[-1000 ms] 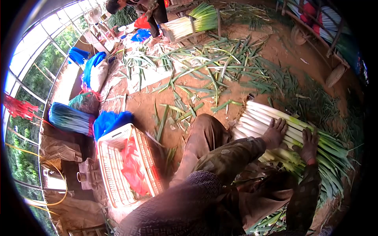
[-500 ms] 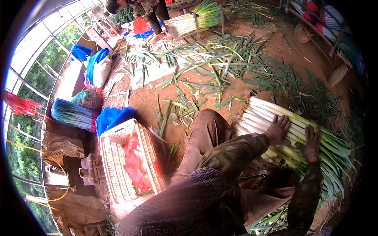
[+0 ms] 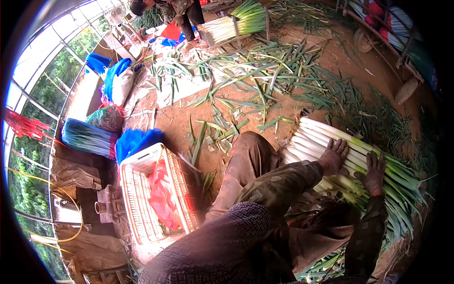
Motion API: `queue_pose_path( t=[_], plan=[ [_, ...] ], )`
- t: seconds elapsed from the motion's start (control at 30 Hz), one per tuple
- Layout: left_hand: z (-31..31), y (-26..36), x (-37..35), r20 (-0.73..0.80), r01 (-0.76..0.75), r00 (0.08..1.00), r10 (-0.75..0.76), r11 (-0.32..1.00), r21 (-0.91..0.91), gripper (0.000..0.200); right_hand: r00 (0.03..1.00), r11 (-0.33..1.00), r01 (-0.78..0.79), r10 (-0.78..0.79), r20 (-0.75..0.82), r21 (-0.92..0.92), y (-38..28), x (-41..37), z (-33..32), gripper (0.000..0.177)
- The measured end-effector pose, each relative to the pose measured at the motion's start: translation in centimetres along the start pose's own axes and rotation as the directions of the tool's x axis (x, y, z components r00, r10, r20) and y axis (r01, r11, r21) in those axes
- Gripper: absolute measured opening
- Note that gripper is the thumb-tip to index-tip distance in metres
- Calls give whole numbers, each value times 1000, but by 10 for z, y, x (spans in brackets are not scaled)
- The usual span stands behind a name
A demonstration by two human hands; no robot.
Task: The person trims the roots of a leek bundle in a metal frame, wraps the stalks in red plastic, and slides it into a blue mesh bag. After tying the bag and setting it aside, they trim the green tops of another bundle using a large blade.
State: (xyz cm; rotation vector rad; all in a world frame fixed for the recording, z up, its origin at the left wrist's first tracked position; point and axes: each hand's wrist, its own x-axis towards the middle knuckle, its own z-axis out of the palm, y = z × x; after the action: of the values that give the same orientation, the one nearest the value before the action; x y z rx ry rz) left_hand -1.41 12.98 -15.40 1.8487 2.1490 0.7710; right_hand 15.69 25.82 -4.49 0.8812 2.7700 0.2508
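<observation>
A row of long green onions lies side by side beyond my knees, white stalks to the left and green leaves to the right. My left hand rests on the white stalks with its fingers spread. Farther right, my right hand lies open across the onions where white turns to green, its fingers pointing away from me. Both palms press on top of the row; neither hand is wrapped around a stalk.
A plastic crate with a red bag stands left of my legs. Loose leaves litter the earth floor. Another person works at the back by an onion-filled rack. A wheeled cart stands at upper right.
My hands and the onions stay where they were. At the back, the other person's hands and the red material they handle have shifted slightly.
</observation>
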Motion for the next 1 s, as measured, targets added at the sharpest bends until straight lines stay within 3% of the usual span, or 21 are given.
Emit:
queue_pose_path(
  t=[0.47, 0.6, 1.0],
  plan=[
    [-4, 5, -1, -2, 6, 1000, -6, 998, 56, 103, 997, 999, 21, -17, -80, 48, 7, 0, 11, 101],
    [-13, 9, -2, 36, 16, 999, -20, 995, 100, 102, 999, 999, -5, 6, -41, 31, 6, -2, 4, 103],
    [-7, 2, -5, -21, -14, 1000, 14, 1000, 10, 106, 1000, 999, -31, 31, -4, 11, -1, 1, 5, 104]
  ],
)
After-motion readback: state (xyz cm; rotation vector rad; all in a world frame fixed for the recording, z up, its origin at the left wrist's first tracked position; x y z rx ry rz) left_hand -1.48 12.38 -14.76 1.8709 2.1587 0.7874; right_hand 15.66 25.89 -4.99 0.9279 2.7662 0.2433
